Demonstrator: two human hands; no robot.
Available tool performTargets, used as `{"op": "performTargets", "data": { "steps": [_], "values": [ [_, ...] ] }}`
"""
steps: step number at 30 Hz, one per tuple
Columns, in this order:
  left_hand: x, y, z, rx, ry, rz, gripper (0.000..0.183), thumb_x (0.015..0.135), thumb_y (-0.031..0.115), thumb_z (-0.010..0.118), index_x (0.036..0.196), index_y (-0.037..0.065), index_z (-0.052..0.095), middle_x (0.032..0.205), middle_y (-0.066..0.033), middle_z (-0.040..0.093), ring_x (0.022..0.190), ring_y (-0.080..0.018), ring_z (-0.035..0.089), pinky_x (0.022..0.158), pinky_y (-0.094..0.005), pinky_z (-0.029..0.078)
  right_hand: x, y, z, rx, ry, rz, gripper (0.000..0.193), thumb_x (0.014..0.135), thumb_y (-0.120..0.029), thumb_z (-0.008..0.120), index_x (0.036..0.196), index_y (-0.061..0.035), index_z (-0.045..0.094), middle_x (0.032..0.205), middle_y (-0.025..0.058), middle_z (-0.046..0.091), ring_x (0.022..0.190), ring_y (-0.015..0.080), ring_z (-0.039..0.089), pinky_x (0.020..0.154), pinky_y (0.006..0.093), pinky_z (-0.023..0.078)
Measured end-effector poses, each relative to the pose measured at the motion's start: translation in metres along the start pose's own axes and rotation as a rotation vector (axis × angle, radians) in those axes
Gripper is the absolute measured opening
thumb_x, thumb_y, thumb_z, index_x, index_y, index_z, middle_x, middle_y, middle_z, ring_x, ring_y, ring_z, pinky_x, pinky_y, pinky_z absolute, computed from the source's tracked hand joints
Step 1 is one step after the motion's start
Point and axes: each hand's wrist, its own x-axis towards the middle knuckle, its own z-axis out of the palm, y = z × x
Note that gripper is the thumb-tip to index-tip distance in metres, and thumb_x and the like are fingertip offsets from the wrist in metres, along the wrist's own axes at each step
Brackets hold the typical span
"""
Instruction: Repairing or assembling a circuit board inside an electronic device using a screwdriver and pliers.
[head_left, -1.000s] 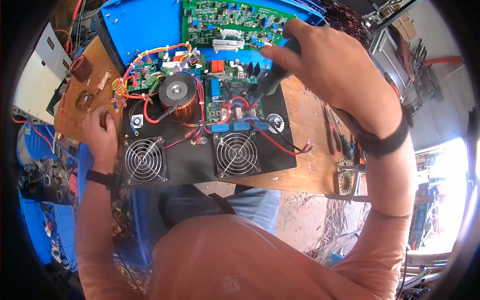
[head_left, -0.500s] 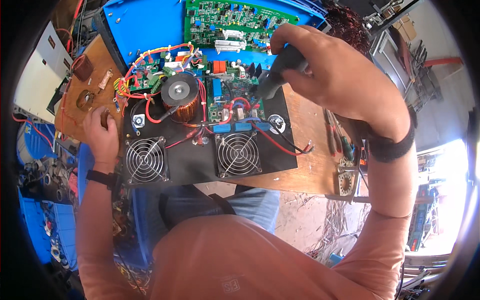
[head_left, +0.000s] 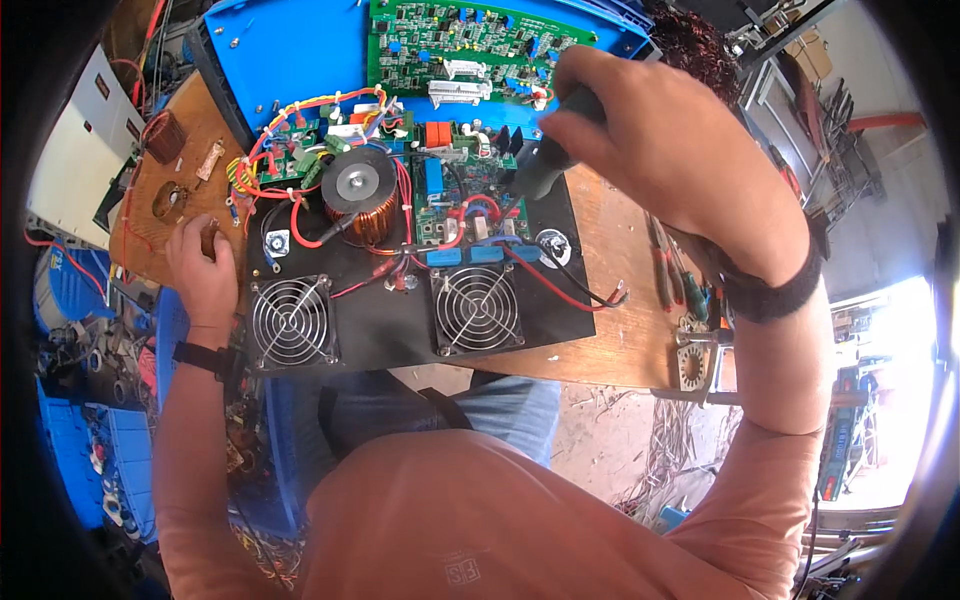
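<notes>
Nearest, below the table edge, are the person's orange shirt (head_left: 420,520) and dark trousers, and the wooden table (head_left: 620,340) runs just beyond them. On it lies a black chassis (head_left: 400,330) with two round cooling fans at its near edge — the left fan (head_left: 292,322) and the right fan (head_left: 477,308) — set side by side with a gap between.

The left hand (head_left: 205,270) rests at the chassis's left edge, fingers curled in on themselves; whether it grips something small I cannot tell. A black strap sits on that wrist.

Past the fans, red wires (head_left: 560,290) cross the black plate, and a copper-wound ring coil (head_left: 358,195) stands left of centre beside small green circuit boards. Pliers and screwdrivers (head_left: 675,275) lie on the bare wood to the right.

The right hand (head_left: 670,150) is closed around a dark tool handle (head_left: 550,160) — held over the right rear part of the chassis. Its long axis runs tilted, upper end toward the far right inside the fist, lower end pointing down-left at the boards. The hand hides the upper part.

Farthest, a large green circuit board (head_left: 470,45) lies on a blue casing (head_left: 290,50).
</notes>
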Motion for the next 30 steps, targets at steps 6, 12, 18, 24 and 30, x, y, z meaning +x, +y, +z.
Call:
{"op": "performTargets", "data": {
  "steps": [6, 12, 18, 24, 30],
  "values": [
    [0.0, -0.004, 0.003, 0.0, -0.013, -0.024, 0.027, 0.082, 0.01, 0.059, 0.108, 0.002, 0.058, 0.113, -0.0158, 0.056, 0.111, -0.0355, 0.049, 0.097, -0.0437, 0.038, -0.007, 0.006, 0.014, 0.198, 0.174, -0.146, 0.04, 0.076, -0.021, 0.071, 0.108, -0.0033, 0.054, 0.09, 0.0175, 0.063, 0.087, 0.0341, 0.064, 0.076, 0.0412, 0.049],
    [0.0, 0.0, 0.002, 0.024, -0.019, -0.038, 0.028, 0.082, 0.011, 0.059, 0.108, 0.002, 0.058, 0.116, -0.0162, 0.056, 0.113, -0.0356, 0.047, 0.098, -0.0438, 0.037, -0.001, 0.005, 0.007, 0.107, 0.053, 0.002, 0.03, 0.074, -0.003, 0.068, 0.102, -0.0017, 0.058, 0.1, 0.0149, 0.06, 0.088, 0.0316, 0.063, 0.08, 0.0379, 0.05],
    [-0.001, -0.006, 0.004, 0.02, -0.012, -0.016, 0.028, 0.082, 0.01, 0.059, 0.108, 0.002, 0.058, 0.117, -0.0169, 0.055, 0.113, -0.0354, 0.047, 0.098, -0.0438, 0.037, -0.012, 0.017, -0.018, 0.412, 0.107, -0.14, 0.031, 0.074, 0.001, 0.066, 0.104, -0.0029, 0.058, 0.095, 0.009, 0.06, 0.089, 0.0194, 0.061, 0.081, 0.0301, 0.048],
    [0.0, -0.003, 0.003, 0.013, -0.009, 0.001, 0.027, 0.081, 0.009, 0.059, 0.107, 0.001, 0.058, 0.114, -0.0162, 0.056, 0.11, -0.0358, 0.049, 0.096, -0.0435, 0.038, -0.019, 0.018, 0.0, 0.293, 0.169, -0.247, 0.031, 0.076, -0.001, 0.067, 0.106, -0.0045, 0.058, 0.097, 0.0126, 0.06, 0.09, 0.028, 0.061, 0.08, 0.0335, 0.049],
    [0.002, -0.005, 0.003, 0.005, -0.003, 0.041, 0.026, 0.08, 0.008, 0.059, 0.105, 0.001, 0.058, 0.11, -0.0148, 0.057, 0.106, -0.0346, 0.05, 0.094, -0.0433, 0.039, -0.016, 0.022, 0.008, 0.299, 0.12, -0.256, 0.031, 0.077, -0.005, 0.067, 0.107, -0.0049, 0.058, 0.1, 0.0144, 0.061, 0.095, 0.0333, 0.06, 0.083, 0.0383, 0.048]
  ]
}}
